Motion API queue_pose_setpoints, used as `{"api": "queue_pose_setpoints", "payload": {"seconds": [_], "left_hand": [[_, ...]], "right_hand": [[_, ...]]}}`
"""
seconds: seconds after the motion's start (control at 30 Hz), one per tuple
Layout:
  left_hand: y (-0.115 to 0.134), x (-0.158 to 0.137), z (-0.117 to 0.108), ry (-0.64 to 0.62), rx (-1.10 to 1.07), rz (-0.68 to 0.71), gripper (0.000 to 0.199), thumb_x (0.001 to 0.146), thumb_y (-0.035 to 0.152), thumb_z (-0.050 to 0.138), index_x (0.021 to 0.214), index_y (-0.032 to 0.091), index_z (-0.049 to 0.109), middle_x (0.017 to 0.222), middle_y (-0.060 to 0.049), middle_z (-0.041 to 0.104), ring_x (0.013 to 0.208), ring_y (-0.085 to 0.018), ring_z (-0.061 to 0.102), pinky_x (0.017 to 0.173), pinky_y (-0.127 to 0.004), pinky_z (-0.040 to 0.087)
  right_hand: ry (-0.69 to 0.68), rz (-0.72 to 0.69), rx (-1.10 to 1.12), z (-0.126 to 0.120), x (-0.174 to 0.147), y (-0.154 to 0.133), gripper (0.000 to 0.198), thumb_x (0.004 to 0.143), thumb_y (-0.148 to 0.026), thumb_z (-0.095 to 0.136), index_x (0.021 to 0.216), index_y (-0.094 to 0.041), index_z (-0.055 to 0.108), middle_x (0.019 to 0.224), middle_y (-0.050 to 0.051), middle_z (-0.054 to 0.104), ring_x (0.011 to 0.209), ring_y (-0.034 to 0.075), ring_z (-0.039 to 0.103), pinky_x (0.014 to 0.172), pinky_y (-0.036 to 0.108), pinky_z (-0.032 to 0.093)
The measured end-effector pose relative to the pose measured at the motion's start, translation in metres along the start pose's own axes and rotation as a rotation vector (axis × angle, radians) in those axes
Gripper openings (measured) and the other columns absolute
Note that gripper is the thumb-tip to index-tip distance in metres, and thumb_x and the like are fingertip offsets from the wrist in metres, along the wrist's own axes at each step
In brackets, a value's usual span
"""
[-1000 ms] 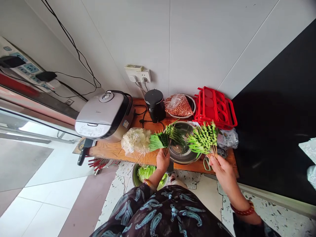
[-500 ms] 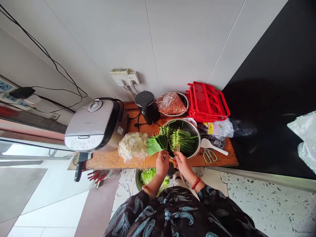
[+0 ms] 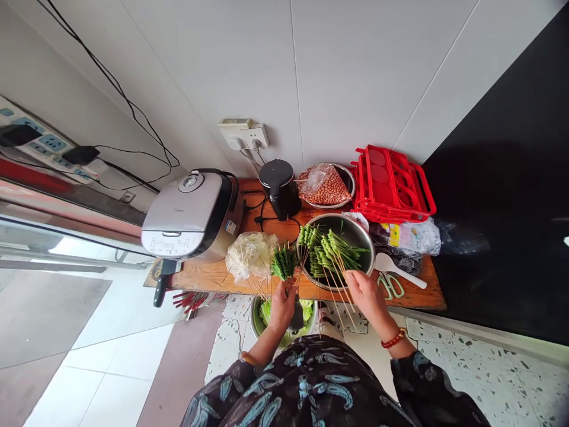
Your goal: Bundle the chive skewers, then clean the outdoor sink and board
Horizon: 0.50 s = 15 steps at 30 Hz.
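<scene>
My left hand (image 3: 281,307) is closed around the sticks of a bunch of skewers threaded with dark green leafy stalks (image 3: 283,262), held upright at the bench's front edge. To its right stands a steel bowl (image 3: 371,261) with several skewers of light green stalks (image 3: 331,248) in it, their wooden sticks poking out over the near rim. My right hand (image 3: 365,293) is at those sticks, thumb and fingers pinched on some of them; its palm side is hidden. Left of the bunch lies a clear plastic bag of pale, whitish food (image 3: 249,254) with thin sticks around it.
On the wooden bench (image 3: 200,276) are a rice cooker (image 3: 184,207), a black kettle (image 3: 281,190), a bag of peanuts (image 3: 326,187), red plastic racks (image 3: 391,184), a white spoon (image 3: 402,271) and scissors (image 3: 391,286). A knife (image 3: 160,289) overhangs the left edge. Below sits a basin of lettuce (image 3: 265,313).
My hands have moved apart, the right one going rightward. The bunch in my left hand now stands more upright, and sticks fan out over the bowl's near rim. The view has shifted slightly.
</scene>
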<state>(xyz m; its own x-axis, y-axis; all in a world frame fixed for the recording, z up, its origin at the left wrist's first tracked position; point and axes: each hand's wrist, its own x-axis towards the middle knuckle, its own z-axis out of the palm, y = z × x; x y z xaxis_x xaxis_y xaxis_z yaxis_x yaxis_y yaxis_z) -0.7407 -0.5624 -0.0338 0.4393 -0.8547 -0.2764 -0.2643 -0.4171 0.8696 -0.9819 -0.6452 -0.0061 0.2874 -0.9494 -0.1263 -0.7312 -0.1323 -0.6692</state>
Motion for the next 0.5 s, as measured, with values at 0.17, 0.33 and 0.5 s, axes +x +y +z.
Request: {"api": "queue_pose_setpoints", "payload": {"seconds": [0.17,0.33,0.5], "left_hand": [[-0.004,-0.007,-0.007,0.025,-0.075,-0.002,0.024,0.088,0.034,0.055,0.105,0.021,0.064,0.112,-0.010,0.074,0.100,-0.020,0.070,0.085,-0.032,0.053],[-0.011,-0.007,-0.008,0.038,-0.095,-0.019,0.031,0.084,0.042,0.059,0.105,0.019,0.064,0.112,-0.011,0.074,0.096,-0.021,0.071,0.086,-0.034,0.052],[-0.010,-0.007,-0.012,0.036,-0.100,-0.031,0.033,0.084,0.047,0.059,0.103,0.020,0.064,0.114,-0.012,0.074,0.103,-0.024,0.071,0.090,-0.037,0.053]], "right_hand": [[0.067,-0.035,0.226,0.009,0.032,0.018,0.040,0.101,-0.043,0.035,0.112,-0.018,0.064,0.117,0.016,0.069,0.103,0.024,0.066,0.084,0.035,0.056],[0.045,-0.114,0.213,0.016,0.036,0.037,0.033,0.090,-0.045,0.058,0.111,-0.022,0.065,0.113,0.012,0.067,0.100,0.026,0.067,0.089,0.045,0.056],[-0.084,-0.129,0.180,-0.006,0.068,0.047,0.092,0.071,-0.038,0.080,0.152,-0.026,0.037,0.163,0.014,0.028,0.150,0.031,0.027,0.121,0.052,0.028]]}}
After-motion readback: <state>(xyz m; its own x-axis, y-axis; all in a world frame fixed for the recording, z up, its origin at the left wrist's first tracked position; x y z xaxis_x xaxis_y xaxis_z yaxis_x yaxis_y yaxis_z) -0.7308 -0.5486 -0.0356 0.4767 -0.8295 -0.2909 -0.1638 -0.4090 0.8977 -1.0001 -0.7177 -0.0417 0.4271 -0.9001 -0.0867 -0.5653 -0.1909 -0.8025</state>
